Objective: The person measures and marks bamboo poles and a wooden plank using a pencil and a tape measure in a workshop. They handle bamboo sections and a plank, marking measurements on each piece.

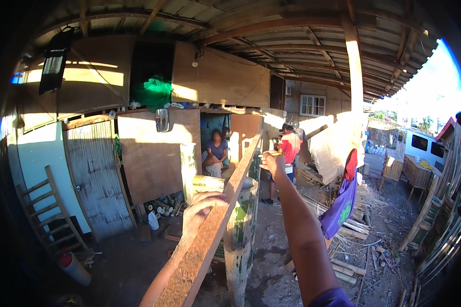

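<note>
A long wooden plank [223, 204] slants away from me, from the lower edge toward the middle of the view. My left hand [205, 205] is closed over its left edge, fingers bent across the top. Farther along, my right hand [274, 162] is raised just right of the plank's far part. It pinches a thin yellow pencil-like stick [272, 153], whose tip points at the plank. Under and beside the plank stands a thick green bamboo post [239, 230]. A horizontal bamboo pole [208, 183] runs left from it to another upright bamboo post [188, 166].
One person sits in a doorway [218, 153]; another in a red shirt [290, 148] stands beyond my right hand. A purple cloth [339, 207] hangs at a wooden post [354, 77]. Bamboo scraps [351, 225] litter the ground. A ladder [51, 210] leans at left.
</note>
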{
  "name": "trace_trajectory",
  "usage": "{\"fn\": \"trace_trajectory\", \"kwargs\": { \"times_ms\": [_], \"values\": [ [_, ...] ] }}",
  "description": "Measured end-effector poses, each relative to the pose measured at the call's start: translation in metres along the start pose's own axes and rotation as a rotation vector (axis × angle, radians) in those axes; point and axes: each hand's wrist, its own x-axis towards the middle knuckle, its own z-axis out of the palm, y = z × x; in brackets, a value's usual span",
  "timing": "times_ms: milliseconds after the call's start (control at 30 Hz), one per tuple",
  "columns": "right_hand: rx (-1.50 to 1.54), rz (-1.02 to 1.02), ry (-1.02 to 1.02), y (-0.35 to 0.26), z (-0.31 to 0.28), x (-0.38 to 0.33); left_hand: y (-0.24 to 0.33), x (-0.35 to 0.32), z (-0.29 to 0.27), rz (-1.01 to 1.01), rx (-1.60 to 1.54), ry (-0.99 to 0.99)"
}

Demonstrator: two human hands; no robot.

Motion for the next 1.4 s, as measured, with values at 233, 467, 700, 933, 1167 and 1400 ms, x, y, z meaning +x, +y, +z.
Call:
{"fn": "trace_trajectory", "kwargs": {
  "times_ms": [233, 467, 700, 933, 1167, 1400],
  "values": [
    [-0.177, -0.042, 0.110, 0.045, -0.009, 0.104, 0.001, 0.006, 0.009, 0.003, -0.177, 0.093],
    [-0.294, 0.039, 0.137, 0.090, -0.017, 0.186, -0.012, 0.002, 0.009, -0.061, -0.466, 0.046],
    [-0.461, 0.077, 0.125, 0.098, -0.021, 0.214, -0.021, 0.006, 0.013, -0.110, -0.487, 0.048],
    [-0.486, 0.063, 0.004, 0.084, -0.026, 0.221, -0.023, 0.006, 0.013, -0.133, -0.509, 0.052],
    [-0.454, 0.071, -0.034, 0.087, -0.027, 0.225, -0.023, 0.009, 0.013, -0.139, -0.516, 0.052],
    [-0.449, 0.171, -0.164, 0.098, -0.042, 0.252, -0.021, 0.008, 0.014, -0.143, -0.513, 0.060]
  ]
}}
